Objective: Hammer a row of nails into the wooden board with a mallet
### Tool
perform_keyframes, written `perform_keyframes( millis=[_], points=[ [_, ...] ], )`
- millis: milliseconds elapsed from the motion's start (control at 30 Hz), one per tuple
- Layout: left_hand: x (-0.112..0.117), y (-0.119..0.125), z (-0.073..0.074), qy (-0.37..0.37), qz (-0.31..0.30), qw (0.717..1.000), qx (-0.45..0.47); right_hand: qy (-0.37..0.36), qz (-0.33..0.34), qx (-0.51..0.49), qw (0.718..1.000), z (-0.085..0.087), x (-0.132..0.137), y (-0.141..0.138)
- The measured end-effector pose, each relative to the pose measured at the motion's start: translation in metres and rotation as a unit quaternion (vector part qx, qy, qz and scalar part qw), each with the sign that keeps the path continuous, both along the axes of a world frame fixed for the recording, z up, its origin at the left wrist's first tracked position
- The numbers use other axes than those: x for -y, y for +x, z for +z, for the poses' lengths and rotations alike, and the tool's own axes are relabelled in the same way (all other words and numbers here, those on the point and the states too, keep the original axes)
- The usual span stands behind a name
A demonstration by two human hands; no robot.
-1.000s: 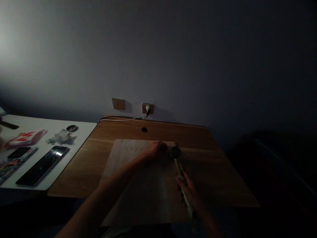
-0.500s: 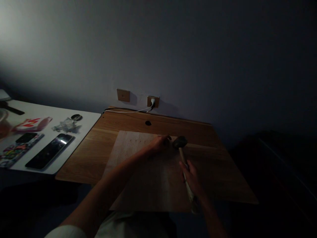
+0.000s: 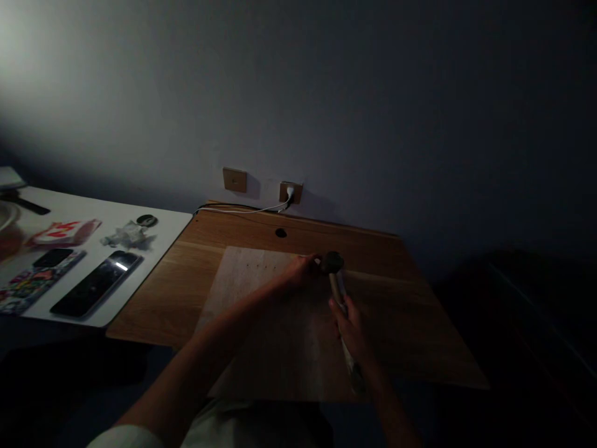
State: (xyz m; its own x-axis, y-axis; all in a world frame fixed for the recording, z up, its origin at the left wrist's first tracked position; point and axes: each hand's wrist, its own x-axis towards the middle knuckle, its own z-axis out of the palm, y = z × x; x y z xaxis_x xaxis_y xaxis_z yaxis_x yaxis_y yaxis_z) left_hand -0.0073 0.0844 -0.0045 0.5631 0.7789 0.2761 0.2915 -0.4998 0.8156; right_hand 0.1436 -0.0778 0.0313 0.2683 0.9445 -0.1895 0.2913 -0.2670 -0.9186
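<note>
A pale wooden board (image 3: 270,336) lies on the brown wooden desk, with a short row of small dark marks, perhaps nails or holes, near its far left edge. My left hand (image 3: 301,269) rests at the board's far side, its fingers pinched together; whatever lies between them is too dark and small to name. My right hand (image 3: 349,323) is wrapped round the handle of a hammer (image 3: 333,264). The dark hammer head is right beside my left fingertips, and the handle slants down towards me.
The brown desk (image 3: 158,298) stands against the wall. A wall socket (image 3: 291,193) holds a white plug with cables. On the white table (image 3: 172,224) to the left lie a phone (image 3: 96,283), a patterned case (image 3: 41,280), a crumpled clear bag (image 3: 130,236) and a red-and-white packet (image 3: 63,231).
My right hand has swung the hammer a little to the left, bringing its head closer to my left fingers. The left hand stays at nearly the same spot.
</note>
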Motion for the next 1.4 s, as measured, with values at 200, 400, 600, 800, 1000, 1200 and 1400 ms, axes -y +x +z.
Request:
perform_keyframes(
  millis=[200,400,600,800,1000,1200,1400],
  points=[
    [-0.001,-0.020,0.018,0.013,-0.021,0.999,-0.039,0.001,-0.007,-0.028,1.000,-0.004,0.006,0.002],
    [0.020,-0.079,0.064,0.072,-0.141,0.948,-0.277,-0.004,-0.049,-0.062,0.997,-0.011,0.018,0.003],
    [0.034,-0.099,0.071,0.074,-0.159,0.925,-0.338,-0.020,-0.036,-0.081,0.996,-0.010,0.018,0.001],
    [0.033,-0.095,0.065,0.060,-0.121,0.952,-0.275,-0.027,-0.037,-0.095,0.994,-0.010,0.017,0.000],
    [0.012,-0.064,0.046,0.013,-0.025,0.990,-0.139,-0.029,-0.058,-0.113,0.991,-0.015,0.017,0.000],
    [0.007,-0.034,0.024,0.041,0.035,0.990,-0.132,-0.025,-0.061,-0.105,0.992,-0.014,0.017,0.000],
    [0.014,-0.037,0.021,0.056,0.051,0.990,-0.121,-0.021,-0.061,-0.102,0.993,-0.014,0.016,-0.001]
  ],
)
